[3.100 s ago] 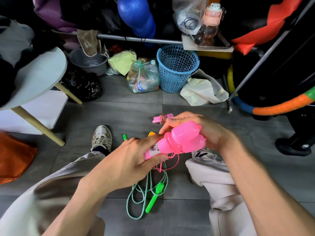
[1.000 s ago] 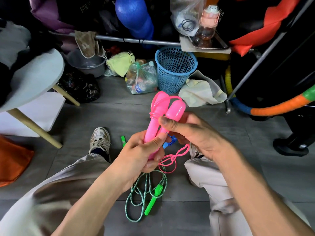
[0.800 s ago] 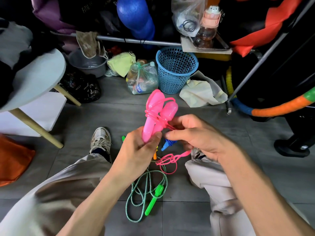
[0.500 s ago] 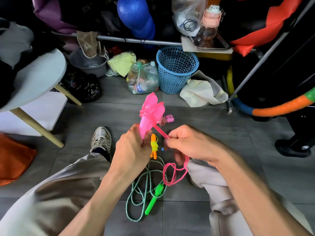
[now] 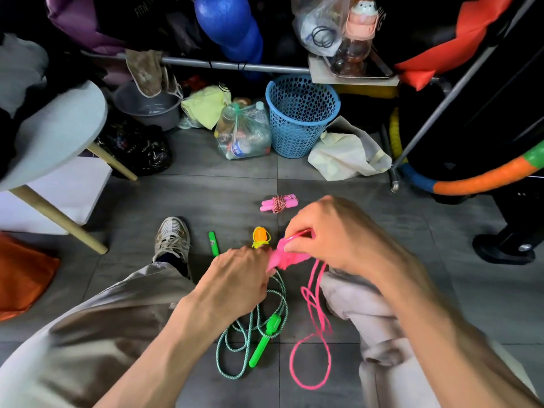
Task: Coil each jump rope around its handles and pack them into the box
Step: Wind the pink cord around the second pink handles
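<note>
The left hand (image 5: 235,278) now grips the lowered bright pink plastic handles (image 5: 281,259) – right fingers (image 5: 297,245) pinch the thin pink cord (image 5: 312,334) (several turns on, plenty slack) – coiling continues.

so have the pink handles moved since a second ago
Yes. The pink handles have come down: a second ago they stood upright with their tops close below the blue basket; now they lie well below it, between both hands, near the knees.

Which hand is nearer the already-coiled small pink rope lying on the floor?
Right. The right hand sits just below and right of the coiled pink rope; the left hand is lower and farther left.
</note>
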### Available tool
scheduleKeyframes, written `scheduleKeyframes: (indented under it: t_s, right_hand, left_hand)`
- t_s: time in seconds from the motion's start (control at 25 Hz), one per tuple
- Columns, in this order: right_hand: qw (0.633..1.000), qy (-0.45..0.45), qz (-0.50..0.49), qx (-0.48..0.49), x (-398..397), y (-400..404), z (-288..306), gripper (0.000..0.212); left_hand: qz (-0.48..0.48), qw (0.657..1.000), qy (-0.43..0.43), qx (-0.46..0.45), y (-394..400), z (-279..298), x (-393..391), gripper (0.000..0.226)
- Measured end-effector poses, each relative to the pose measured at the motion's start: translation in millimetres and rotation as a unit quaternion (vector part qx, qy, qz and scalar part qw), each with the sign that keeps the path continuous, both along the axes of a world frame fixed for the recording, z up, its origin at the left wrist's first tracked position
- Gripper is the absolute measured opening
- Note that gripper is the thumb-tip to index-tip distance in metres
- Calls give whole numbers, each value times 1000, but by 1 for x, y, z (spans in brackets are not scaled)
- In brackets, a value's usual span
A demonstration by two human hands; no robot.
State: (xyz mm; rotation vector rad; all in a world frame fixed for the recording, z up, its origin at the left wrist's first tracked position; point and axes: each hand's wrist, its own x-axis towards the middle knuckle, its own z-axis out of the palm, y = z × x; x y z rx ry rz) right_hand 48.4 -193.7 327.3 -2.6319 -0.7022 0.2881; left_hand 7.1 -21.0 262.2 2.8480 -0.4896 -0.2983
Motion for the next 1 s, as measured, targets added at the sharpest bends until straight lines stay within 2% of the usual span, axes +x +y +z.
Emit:
scheduleKeyframes:
  t_s: [0.04,0.16,0.32,0.4,0.48,0.6,0.72,0.8,1.0]
  right_hand:
    - [999,24,-4,28,4,-5,4,2]
    - [988,97,4,120,17,-16,7,10]
    - [970,142,42,193,21,-17,10,11]
    - [953,195,48,226,21,-18,12,17]
    - [928,249,59,269,20,-19,13,14]
    - [891,267,49,365,19,-22,16,9]
    - [881,246,35,403,21,-23,18,6]
    - [882,240,24,405,23,-22,18,9]
    - [902,267,33,338,21,-17,15,24]
  left_hand:
    - [-25,1000,-8,-4,2,2,-1,19]
    - [-77,995,-37,-53,15,9,-2,22]
    - [-147,982,-90,-79,29,23,-5,28]
    - [-168,978,-103,-76,30,31,-8,28]
    - [-181,974,-107,-87,30,36,-10,27]
    - [-158,975,-67,-141,26,41,-9,28]
    - [-137,960,62,-237,18,40,-9,34]
    - [-126,945,95,-285,15,38,-10,41]
    - [-73,953,92,-278,17,34,-14,56]
